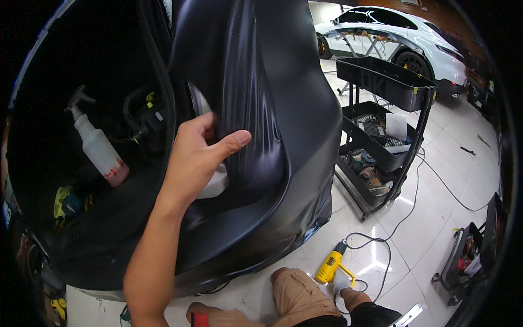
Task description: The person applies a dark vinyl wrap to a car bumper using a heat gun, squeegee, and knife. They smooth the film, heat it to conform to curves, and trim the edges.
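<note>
My left hand [199, 152] reaches to the inner edge of a body opening beside wrinkled black film [253, 82], its thumb apart from its bent, partly hidden fingers. A pale piece [213, 183] shows under that hand. At the lower right, my gloved right hand [342, 282] is closed on a yellow heat gun [329, 264] with a trailing cord. In the dark opening on the left stand a spray bottle [103, 152] with reddish liquid and a small yellow-and-dark object [68, 204].
A black three-tier trolley [381, 82] loaded with tools stands to the right of the vehicle, a second cart [463, 261] at lower right. Cords [414, 191] run over the tiled floor. A white car [436, 49] is parked at the back behind a folding stand [368, 41].
</note>
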Available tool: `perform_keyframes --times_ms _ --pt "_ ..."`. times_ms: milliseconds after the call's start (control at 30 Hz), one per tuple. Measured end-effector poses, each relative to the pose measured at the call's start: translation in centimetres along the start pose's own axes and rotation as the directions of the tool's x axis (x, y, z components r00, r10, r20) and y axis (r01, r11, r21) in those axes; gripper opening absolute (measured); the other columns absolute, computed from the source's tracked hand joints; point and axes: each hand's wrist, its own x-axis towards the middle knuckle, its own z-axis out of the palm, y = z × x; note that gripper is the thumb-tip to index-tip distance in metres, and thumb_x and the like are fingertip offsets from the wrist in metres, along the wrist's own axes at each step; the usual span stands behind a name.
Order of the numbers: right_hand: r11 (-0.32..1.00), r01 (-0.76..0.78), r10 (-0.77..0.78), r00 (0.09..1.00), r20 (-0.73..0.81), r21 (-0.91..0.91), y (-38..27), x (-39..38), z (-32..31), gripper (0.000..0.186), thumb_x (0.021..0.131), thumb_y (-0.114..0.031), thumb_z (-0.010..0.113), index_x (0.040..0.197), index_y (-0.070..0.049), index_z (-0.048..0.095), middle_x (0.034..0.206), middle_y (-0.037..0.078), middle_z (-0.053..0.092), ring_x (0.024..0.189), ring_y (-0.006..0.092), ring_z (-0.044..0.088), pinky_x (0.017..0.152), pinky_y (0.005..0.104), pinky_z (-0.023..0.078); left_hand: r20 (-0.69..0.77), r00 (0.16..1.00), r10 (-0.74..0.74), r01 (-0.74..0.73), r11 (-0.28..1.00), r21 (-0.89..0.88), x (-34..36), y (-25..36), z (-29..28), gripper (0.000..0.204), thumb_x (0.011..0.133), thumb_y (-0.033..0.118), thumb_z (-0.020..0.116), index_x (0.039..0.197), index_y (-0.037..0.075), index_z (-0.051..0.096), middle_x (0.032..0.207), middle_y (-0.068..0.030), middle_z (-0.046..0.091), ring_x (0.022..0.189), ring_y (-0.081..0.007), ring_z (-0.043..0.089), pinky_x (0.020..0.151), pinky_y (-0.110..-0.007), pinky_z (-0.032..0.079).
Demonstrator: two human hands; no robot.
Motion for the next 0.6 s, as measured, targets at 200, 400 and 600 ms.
perform_keyframes --times_ms 200,400,600 --pt "0.945 0.193 -0.099 0.939 0.33 -0.266 -2.5 0.9 -2.2 0.043 0.083 -0.036 0.066 0.115 -0.008 0.06 0.11 0.018 0.068 0.102 0.0353 0.065 0.084 0.0429 0.052 0.001 0.992 -0.124 0.121 0.974 0.193 0.9 0.0 -0.6 0.026 0.081 0.021 0.078 0.09 -0.001 0.068 0.073 -0.0028 0.067 0.06 -0.0065 0.06 0.053 -0.02 0.045" --pt "0.845 0.527 -0.533 0.822 0.2 0.089 -14.3 5.5 -17.4 0.031 0.09 -0.028 0.059 0.11 -0.005 0.067 0.096 0.017 0.071 0.086 0.0316 0.069 0.076 0.0412 0.055 -0.054 0.984 -0.168 0.175 0.895 0.41 2.3 -0.8 -0.8 0.022 0.079 0.017 0.079 0.088 0.0 0.069 0.075 -0.0052 0.069 0.061 -0.0092 0.064 0.053 -0.023 0.049" --pt "0.343 0.898 -0.74 0.079 -0.668 -0.274 -33.2 -6.2 -40.8 0.03 0.077 -0.001 0.07 0.106 -0.003 0.063 0.1 0.012 0.065 0.089 0.0304 0.064 0.076 0.0409 0.051 -0.008 0.99 -0.14 0.13 0.892 0.433 3.5 -1.4 -0.4 0.026 0.076 0.02 0.08 0.086 -0.002 0.069 0.071 -0.0069 0.068 0.058 -0.0117 0.065 0.049 -0.026 0.05"
